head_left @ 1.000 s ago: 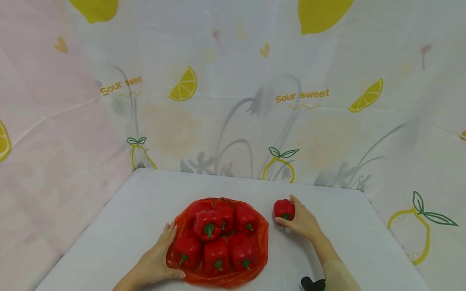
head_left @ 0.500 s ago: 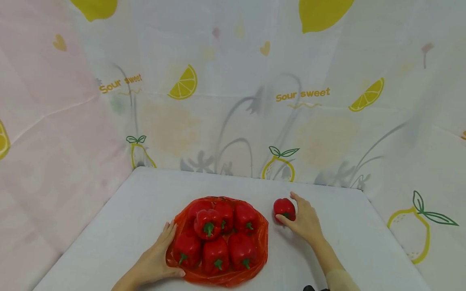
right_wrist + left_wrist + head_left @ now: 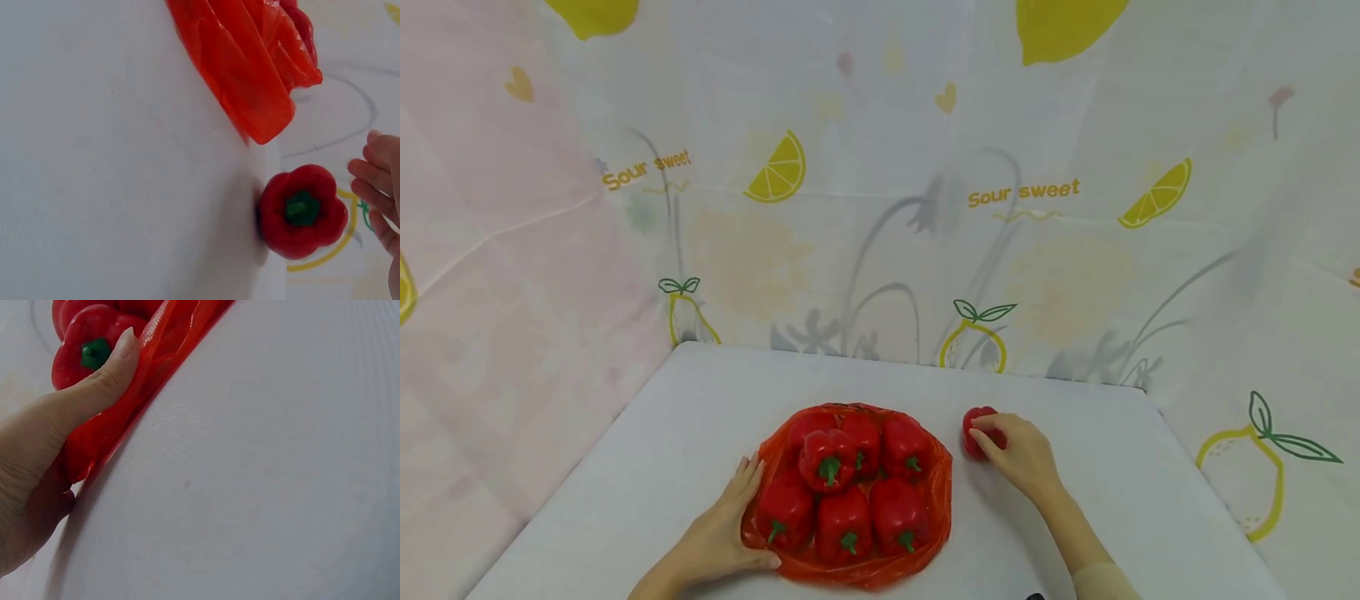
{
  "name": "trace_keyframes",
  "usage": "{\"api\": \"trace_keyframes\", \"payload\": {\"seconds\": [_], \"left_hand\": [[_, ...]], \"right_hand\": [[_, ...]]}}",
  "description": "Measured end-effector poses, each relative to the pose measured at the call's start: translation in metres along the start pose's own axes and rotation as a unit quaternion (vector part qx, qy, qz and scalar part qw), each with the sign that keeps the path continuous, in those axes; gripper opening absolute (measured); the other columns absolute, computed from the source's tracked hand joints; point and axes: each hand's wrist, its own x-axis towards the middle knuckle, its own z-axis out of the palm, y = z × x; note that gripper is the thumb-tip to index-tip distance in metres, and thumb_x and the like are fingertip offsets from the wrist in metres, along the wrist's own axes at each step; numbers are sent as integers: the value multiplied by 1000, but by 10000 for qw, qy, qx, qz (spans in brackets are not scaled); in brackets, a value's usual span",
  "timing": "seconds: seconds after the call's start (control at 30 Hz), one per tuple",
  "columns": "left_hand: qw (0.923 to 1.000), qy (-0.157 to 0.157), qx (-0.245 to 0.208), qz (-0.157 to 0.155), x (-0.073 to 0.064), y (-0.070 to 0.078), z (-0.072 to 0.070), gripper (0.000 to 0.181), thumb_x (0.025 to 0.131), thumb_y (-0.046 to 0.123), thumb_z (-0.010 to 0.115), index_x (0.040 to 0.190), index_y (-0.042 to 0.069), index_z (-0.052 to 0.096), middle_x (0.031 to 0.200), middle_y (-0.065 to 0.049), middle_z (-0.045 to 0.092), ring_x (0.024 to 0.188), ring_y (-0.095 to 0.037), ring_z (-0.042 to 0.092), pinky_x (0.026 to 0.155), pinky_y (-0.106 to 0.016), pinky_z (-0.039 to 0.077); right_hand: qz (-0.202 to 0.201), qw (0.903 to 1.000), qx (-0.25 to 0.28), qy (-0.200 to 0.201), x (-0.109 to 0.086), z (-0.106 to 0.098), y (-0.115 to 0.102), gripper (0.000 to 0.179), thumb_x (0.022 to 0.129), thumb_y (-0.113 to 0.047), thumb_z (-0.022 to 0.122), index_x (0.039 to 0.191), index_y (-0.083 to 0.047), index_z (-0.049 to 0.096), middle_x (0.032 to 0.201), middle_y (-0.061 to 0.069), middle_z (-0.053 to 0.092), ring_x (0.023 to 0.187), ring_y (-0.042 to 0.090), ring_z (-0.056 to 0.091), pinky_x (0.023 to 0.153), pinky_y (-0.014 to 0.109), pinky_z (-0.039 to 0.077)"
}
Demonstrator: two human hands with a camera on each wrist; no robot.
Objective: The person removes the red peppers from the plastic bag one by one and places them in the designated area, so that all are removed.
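A red plastic bag [image 3: 880,575], rolled open, holds several red bell peppers [image 3: 844,527] with green stems. My left hand [image 3: 718,529] rests against the bag's left side, fingers along it and thumb at its front edge. The left wrist view shows that thumb over the bag's rim beside a pepper [image 3: 72,365]. A single red bell pepper [image 3: 972,442] lies on the table to the right of the bag. My right hand [image 3: 1024,457] hovers by this pepper and partly hides it in the head view. From the right wrist, the lone pepper [image 3: 275,234] appears apart from the loosely bent fingers [image 3: 369,175].
The white table [image 3: 685,400] carries the bag and the lone pepper. A pale cloth [image 3: 880,275] printed with lemons hangs at the table's far edge and sides. A small dark object [image 3: 1035,597] shows at the bottom edge, near the right sleeve [image 3: 1105,581].
My right hand has let go of the lone pepper, opened, and risen over its right side. The pepper stays in nearly the same spot. The left hand and bag have not moved.
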Motion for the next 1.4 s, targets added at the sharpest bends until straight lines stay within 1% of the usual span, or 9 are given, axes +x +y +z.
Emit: {"api": "trace_keyframes", "payload": {"seconds": [0.23,0.37,0.6,0.83,1.07,1.17,1.27,1.33,1.4], "left_hand": [[9999,-77,8,-102,1,1,-1,130,57,62,83,150,-4,21,158,-23,11,142,-45,11,92,-67,40],[9999,-75,3,-114,1,0,0,130,57,62,83,150,-5,21,158,-23,11,142,-44,11,93,-67,40],[9998,-53,-24,-175,0,-3,1,131,57,64,82,151,-3,20,159,-21,10,144,-39,9,92,-67,40],[10000,-12,23,-73,0,-4,2,130,57,64,82,150,-4,20,158,-23,11,145,-37,8,91,-67,41],[9998,-54,-16,-181,0,-3,1,131,57,64,82,151,-4,20,159,-21,10,144,-40,9,92,-67,40],[9998,-86,0,-188,0,-3,1,131,57,63,82,151,-3,19,159,-21,10,144,-40,9,92,-67,41],[9998,-97,8,-164,0,-2,1,130,58,62,82,151,-3,19,159,-21,10,144,-41,9,92,-67,40],[9999,-88,5,-149,0,-3,1,130,58,62,82,151,-3,19,158,-21,10,143,-42,10,91,-68,40],[9998,-79,-16,-165,0,-3,1,130,58,63,82,151,-3,19,159,-21,10,143,-43,10,91,-68,40]], "right_hand": [[47,9996,198,-203,6,-7,-14,14,76,-8,81,87,-12,75,81,0,70,76,18,65,67,36,57],[-96,9990,368,-228,10,-10,-22,15,75,-7,82,87,-13,75,79,-2,69,73,19,64,65,34,57],[-733,9961,482,96,15,-14,-32,17,72,-6,83,85,-16,75,80,-6,69,75,11,64,66,31,57],[-1137,9907,635,388,20,-17,-42,17,73,-6,82,86,-14,74,81,-5,70,75,11,64,65,30,57],[-1511,9831,812,633,25,-21,-53,20,71,-3,81,87,-12,74,81,-6,70,72,10,63,61,24,55],[-1660,9791,949,685,27,-22,-58,18,73,-4,80,88,-13,74,80,-5,70,69,9,61,59,18,51],[-1777,9754,1074,738,29,-22,-63,6,83,-14,75,88,-14,75,78,-5,69,65,9,56,55,16,45],[-1847,9735,1114,755,30,-22,-66,10,89,-23,69,89,-14,75,78,-5,70,65,8,55,54,16,44],[-1898,9722,1148,753,32,-22,-69,16,92,-27,66,89,-15,75,78,-6,70,65,8,54,53,16,43]]}}
